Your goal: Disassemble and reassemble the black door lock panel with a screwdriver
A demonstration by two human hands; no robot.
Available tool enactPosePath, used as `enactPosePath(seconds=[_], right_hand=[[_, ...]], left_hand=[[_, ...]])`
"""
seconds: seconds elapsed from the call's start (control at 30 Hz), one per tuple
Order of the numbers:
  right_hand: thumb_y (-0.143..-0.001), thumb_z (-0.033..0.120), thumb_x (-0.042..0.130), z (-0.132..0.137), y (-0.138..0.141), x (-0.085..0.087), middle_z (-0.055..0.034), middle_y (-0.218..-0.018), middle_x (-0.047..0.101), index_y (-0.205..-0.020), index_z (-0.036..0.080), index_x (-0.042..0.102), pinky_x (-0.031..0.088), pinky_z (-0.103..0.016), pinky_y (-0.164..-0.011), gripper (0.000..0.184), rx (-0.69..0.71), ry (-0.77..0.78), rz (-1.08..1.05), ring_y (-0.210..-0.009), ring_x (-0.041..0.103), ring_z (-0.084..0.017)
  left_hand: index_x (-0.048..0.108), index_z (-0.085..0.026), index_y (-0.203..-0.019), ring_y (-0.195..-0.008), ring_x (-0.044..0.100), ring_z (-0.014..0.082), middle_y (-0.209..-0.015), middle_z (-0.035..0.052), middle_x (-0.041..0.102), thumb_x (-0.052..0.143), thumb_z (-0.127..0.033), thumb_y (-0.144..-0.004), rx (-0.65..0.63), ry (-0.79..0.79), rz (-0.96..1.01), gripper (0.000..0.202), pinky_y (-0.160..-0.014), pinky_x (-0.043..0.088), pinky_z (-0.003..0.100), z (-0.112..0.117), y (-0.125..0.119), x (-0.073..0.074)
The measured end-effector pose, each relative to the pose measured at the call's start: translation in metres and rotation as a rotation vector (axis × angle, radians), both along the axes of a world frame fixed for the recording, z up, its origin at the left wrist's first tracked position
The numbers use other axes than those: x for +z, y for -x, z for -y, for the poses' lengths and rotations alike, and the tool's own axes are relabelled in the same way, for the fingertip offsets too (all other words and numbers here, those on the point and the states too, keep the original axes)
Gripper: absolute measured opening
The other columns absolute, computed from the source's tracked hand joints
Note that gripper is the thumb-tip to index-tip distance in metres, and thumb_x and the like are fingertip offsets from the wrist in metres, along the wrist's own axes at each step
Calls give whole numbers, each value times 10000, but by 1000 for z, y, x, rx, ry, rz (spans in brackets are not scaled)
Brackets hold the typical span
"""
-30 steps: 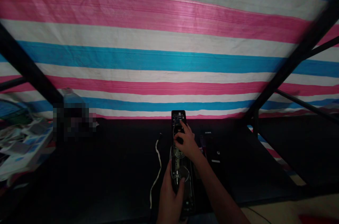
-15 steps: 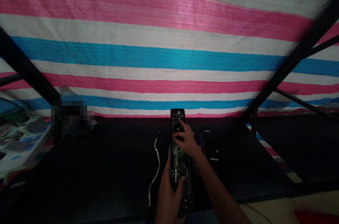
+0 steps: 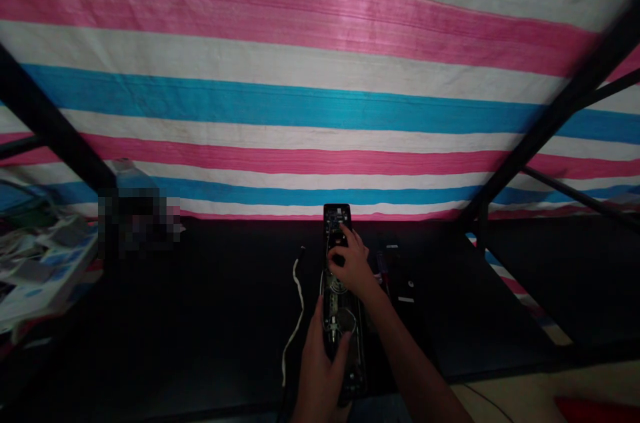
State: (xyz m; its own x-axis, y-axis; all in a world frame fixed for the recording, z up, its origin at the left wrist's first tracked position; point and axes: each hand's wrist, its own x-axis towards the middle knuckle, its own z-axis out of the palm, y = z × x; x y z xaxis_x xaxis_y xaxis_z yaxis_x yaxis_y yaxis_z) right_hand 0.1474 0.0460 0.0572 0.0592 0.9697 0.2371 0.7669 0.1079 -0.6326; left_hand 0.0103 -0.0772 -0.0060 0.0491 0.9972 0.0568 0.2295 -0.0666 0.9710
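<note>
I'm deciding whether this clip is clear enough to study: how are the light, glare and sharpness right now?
Head view: soft glare on the striped sheet, the black table dim; head view: left hand and right hand readable in outline, but the opened device too dark inside for fine detail; head view: a pixelated patch at left.

Backdrop: wrinkled pink/blue/white striped sheeting, spans full width beyond both hands. Black tabletop beneath and either side of them. Dark diagonal bars: left bar well left of the left hand, right bar well right of the right hand. Second black surface farther right, past a striped gap. Pale floor lower right. Dim light, faint sheen on upper pink stripe.
</note>
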Motion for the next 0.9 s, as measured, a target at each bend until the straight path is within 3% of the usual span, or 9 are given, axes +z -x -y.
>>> enactPosePath(seconds=[0.5,0.9], right_hand=[[-743,156,654,6,1,-1,-86,-1631,295,-952,256,683,307,-603,-1087,234,-11,6,-24,-1476,282,-364],[-801,181,651,3,5,-7,-73,-1623,329,-813,229,747,314,-586,-1110,108,-37,-45,-64,-1465,310,-346]], left_hand=[[337,-165,-1541,-1473,384,313,-1592,164,413,558,-373,-941,-29,-23,-52,673,-1183,360,509,0,1,0],[365,-178,-1535,-1478,375,311,-1595,138,417,578,-350,-920,-12,16,-34,673,-1198,341,491,3,0,3]])
